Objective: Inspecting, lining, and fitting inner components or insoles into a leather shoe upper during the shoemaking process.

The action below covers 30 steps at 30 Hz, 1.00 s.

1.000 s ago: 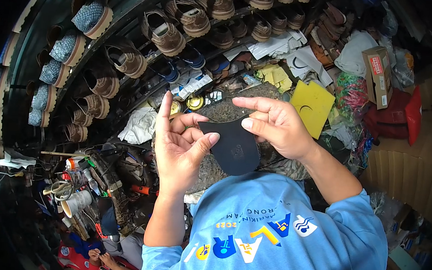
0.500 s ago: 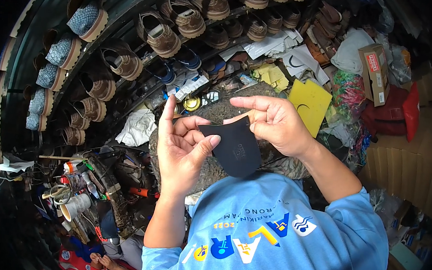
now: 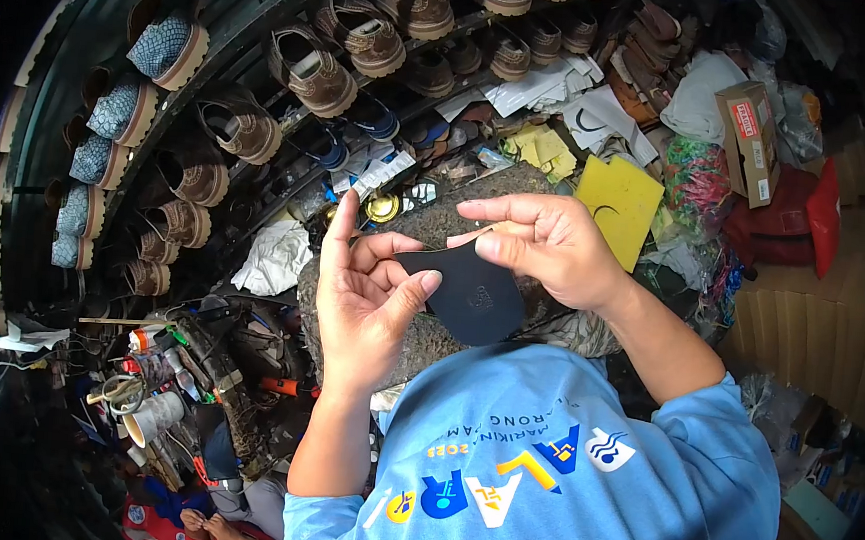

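Between my hands is a black shoe heel pad (image 3: 476,298), rounded at the near end and curved inward along the far edge, with a small stamped mark on its face. My left hand (image 3: 366,290) pinches its left corner between thumb and fingers, the index finger pointing up and away. At the right corner my right hand (image 3: 554,248) grips it with the thumb on top and the index finger stretched out to the left. Beneath the pad lies a rough grey stone-like work surface (image 3: 437,210), partly hidden by my hands.
Racks of brown shoes (image 3: 311,71) and blue-grey patterned shoes (image 3: 117,113) curve along the far left. Beyond the work surface are a yellow sheet (image 3: 617,208), a yellow round tin (image 3: 382,208) and a cardboard box (image 3: 749,142). Cluttered tools surround a white cup (image 3: 153,418); another person's hands (image 3: 209,527) show lower left.
My right thumb has slid onto the pad's face and that corner is now folded or tilted. The pad has turned slightly, and its stamped mark looks different. The left hand keeps its pinch.
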{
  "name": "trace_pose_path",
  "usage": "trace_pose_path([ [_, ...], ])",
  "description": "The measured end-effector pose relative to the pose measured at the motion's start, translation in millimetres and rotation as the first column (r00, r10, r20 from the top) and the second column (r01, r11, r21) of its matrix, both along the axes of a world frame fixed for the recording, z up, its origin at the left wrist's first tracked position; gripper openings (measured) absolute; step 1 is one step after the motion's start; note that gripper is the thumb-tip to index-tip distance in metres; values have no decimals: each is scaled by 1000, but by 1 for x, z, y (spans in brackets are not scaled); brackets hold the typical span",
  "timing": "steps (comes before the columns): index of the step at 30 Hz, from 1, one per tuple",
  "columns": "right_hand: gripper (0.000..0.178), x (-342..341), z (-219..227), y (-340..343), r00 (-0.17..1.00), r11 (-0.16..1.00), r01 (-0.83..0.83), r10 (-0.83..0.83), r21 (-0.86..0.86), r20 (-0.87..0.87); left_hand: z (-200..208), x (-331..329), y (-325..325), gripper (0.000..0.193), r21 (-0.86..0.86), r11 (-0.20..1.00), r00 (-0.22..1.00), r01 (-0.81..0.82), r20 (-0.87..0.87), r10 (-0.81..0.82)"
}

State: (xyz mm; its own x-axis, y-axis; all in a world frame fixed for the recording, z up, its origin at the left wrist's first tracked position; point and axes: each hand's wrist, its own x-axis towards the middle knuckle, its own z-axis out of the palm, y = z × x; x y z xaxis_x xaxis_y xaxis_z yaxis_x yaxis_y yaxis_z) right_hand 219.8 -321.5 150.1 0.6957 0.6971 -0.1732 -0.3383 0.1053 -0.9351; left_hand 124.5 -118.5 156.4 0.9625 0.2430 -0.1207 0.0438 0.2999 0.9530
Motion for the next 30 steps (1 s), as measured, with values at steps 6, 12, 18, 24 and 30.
trace_pose_path([
  [6,42,5,-1,-5,996,997,-29,35,76,-81,-2,-1,-2,97,-12,1000,1000,-18,13,18],
  [12,51,4,-5,0,996,998,-64,63,-6,-65,-4,-3,-3,87,-5,1000,1000,-14,10,15],
  [18,74,1,-26,-12,954,906,74,57,416,-294,-11,-2,0,40,37,988,989,-147,3,147],
  [24,28,4,-16,7,926,943,332,-323,-19,197,16,13,30,31,830,471,913,-300,393,-112],
  [30,45,-11,26,21,951,996,24,-48,83,305,66,23,53,47,980,173,762,96,39,-646],
])
